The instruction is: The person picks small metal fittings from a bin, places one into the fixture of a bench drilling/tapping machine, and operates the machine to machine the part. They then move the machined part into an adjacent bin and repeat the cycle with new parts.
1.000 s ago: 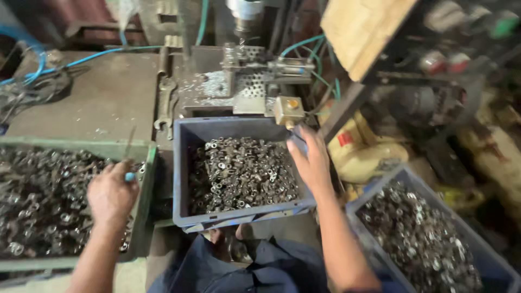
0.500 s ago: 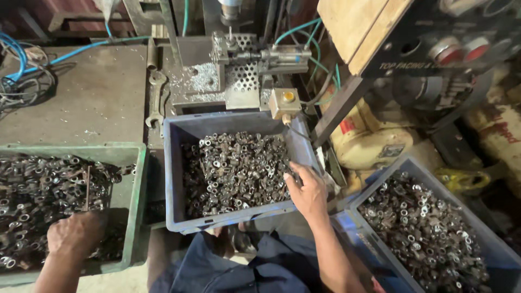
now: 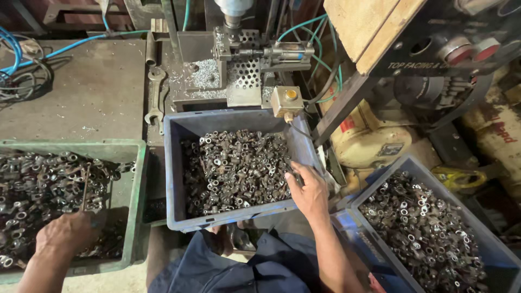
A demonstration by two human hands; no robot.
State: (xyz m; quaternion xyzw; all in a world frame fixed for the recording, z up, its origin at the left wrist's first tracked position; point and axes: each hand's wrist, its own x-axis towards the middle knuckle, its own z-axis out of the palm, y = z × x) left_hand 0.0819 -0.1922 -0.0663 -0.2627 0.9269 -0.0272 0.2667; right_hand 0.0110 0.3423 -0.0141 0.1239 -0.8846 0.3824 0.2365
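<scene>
Right hand [image 3: 309,191]: fingers spread on the middle blue crate's [image 3: 228,120] right rim, touching its small metal parts [image 3: 234,167]; pick cleanly.
Left hand [image 3: 68,234]: left of that crate, in the green tray [image 3: 135,163], closed on a thin tool [image 3: 85,187].

I see the blue plastic crate [image 3: 176,163] sitting level, heaped with small dark metal ring fittings [image 3: 233,165]; the green plastic tray [image 3: 135,206] beside it holds similar pieces [image 3: 43,179].

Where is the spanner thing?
In the head view, the wrench lies flat on the metal machine bed, upper left of the middle blue bin and just beyond the green bin.
</scene>
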